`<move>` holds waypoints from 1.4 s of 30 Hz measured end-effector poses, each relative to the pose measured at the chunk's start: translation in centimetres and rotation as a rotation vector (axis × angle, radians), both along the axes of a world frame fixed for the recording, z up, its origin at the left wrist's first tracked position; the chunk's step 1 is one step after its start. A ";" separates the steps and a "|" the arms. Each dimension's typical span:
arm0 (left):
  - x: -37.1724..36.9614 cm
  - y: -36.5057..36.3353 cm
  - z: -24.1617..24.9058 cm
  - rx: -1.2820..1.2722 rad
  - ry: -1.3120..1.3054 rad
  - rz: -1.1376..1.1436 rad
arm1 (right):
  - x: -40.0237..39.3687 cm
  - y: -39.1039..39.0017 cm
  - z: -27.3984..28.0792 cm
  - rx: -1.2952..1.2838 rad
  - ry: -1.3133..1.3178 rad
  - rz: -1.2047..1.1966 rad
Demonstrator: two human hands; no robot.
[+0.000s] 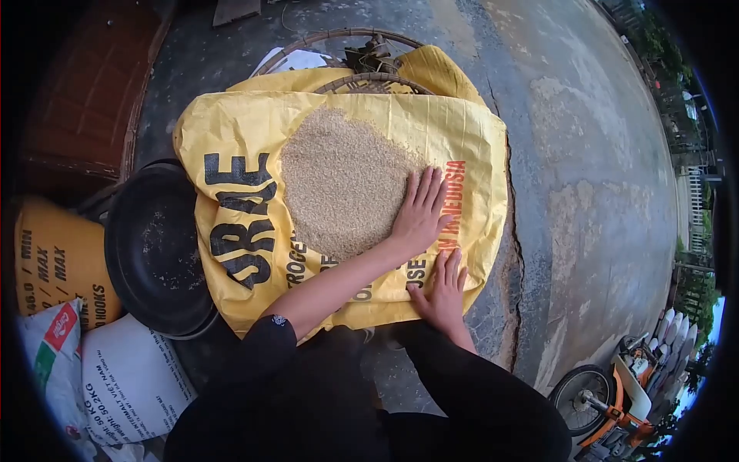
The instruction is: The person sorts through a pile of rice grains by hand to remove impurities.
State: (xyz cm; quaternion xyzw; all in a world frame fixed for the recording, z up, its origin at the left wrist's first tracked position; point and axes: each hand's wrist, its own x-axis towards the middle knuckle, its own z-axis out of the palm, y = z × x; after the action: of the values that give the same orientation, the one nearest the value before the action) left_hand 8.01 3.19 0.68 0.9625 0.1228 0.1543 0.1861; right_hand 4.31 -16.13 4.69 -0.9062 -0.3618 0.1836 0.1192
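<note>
A round, flat heap of small tan grains (339, 185) lies on a yellow woven sack (469, 138) printed with large black letters. My left hand (422, 212) reaches across from the left and rests palm down at the heap's right edge, its fingers stretched out. Lower down, my right hand (443, 296) lies flat on the sack near its right side, thumb apart from the fingers, just below the red print. Neither hand has anything visible in its grasp; whatever is under the palms is hidden.
Behind the sack stand round woven baskets (339, 37). At the left are a black basin (158, 246) with scattered grains, an orange-yellow printed sack (58, 258) and a white sack (131, 377). A motorbike (616, 400) stands at the lower right on cracked concrete (593, 208).
</note>
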 end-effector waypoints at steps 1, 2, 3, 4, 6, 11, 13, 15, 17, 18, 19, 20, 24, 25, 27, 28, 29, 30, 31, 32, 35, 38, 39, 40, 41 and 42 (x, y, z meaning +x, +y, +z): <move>0.0 -0.9 -0.3 0.064 0.009 -0.079 | 0.1 0.0 -0.1 -0.002 -0.002 -0.002; -0.1 -1.9 -0.6 0.127 0.018 -0.158 | 0.1 -0.1 -0.2 -0.014 -0.005 0.005; -0.2 -2.8 -0.9 0.170 0.019 -0.188 | 0.1 -0.1 -0.2 -0.025 -0.008 0.011; -0.2 -2.8 -0.5 0.168 0.018 -0.191 | 0.1 -0.1 -0.2 -0.028 -0.008 0.009; 0.0 -2.9 0.2 0.256 0.011 -0.235 | 0.0 0.0 -0.1 -0.033 -0.009 0.003; 2.5 -2.7 -0.4 0.173 0.001 -0.286 | 0.0 0.1 -0.2 -0.020 -0.028 0.001; 3.3 -2.4 -0.8 0.152 -0.011 -0.297 | 0.0 0.1 -0.3 -0.012 -0.026 -0.002; 3.5 -2.0 -1.3 0.147 -0.024 -0.280 | 0.0 0.0 -0.3 0.000 -0.022 0.000; 3.6 -1.8 -1.1 0.203 0.019 -0.239 | 0.0 0.0 -0.4 -0.005 -0.026 0.000; 3.6 -1.7 -1.0 0.260 0.061 -0.196 | 0.0 0.0 -0.4 -0.009 -0.031 0.002; 3.6 -1.6 -1.1 0.260 0.062 -0.197 | 0.0 0.0 -0.5 -0.009 -0.030 0.001; 3.6 -1.6 -1.2 0.282 0.077 -0.156 | 0.0 -0.1 -0.5 -0.013 -0.024 0.002; 3.8 -0.9 -1.0 0.301 0.103 -0.032 | 0.0 0.1 -0.2 -0.012 -0.020 -0.001; 3.7 -0.7 -0.9 0.301 0.103 -0.033 | 0.0 0.0 -0.2 -0.012 -0.021 -0.002; 3.4 -0.1 -0.6 0.258 0.135 0.029 | 0.0 0.0 -0.2 -0.016 -0.027 0.004; 3.3 0.3 -0.5 0.258 0.134 0.025 | 0.0 0.0 -0.2 -0.016 -0.027 0.000; 3.2 0.7 -0.5 0.240 0.111 0.072 | 0.0 0.0 -0.2 -0.015 -0.030 0.002; 3.0 1.2 -0.4 0.221 0.088 0.120 | 0.0 0.0 -0.2 -0.014 -0.034 0.004; 2.8 1.8 -0.4 0.174 0.032 0.148 | 0.0 0.0 -0.2 -0.015 -0.033 -0.002; 2.5 2.4 -0.3 0.174 0.032 0.142 | 0.0 0.0 -0.1 -0.013 -0.031 0.000; 1.3 4.5 0.0 0.178 0.054 0.236 | 0.0 0.0 -0.1 -0.006 -0.031 -0.001; 0.4 6.2 0.0 0.209 0.054 0.278 | 0.0 0.1 -0.1 -0.007 -0.035 -0.002; 0.2 6.8 0.0 0.207 0.045 0.287 | 0.0 0.1 -0.1 -0.014 -0.037 0.001; 0.0 7.2 0.0 0.208 0.046 0.284 | -0.1 0.1 -0.1 -0.013 -0.036 -0.002; -0.3 7.6 0.0 0.231 0.068 0.308 | -0.1 0.1 -0.1 -0.011 -0.041 0.000; -0.5 8.0 0.1 0.254 0.090 0.333 | -0.1 0.1 -0.1 -0.008 -0.047 0.001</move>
State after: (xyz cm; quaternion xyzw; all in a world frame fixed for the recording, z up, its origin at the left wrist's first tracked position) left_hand 7.55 11.22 0.74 0.9506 0.2680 0.1542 0.0296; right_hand 4.22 -15.99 4.62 -0.9105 -0.3644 0.1635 0.1069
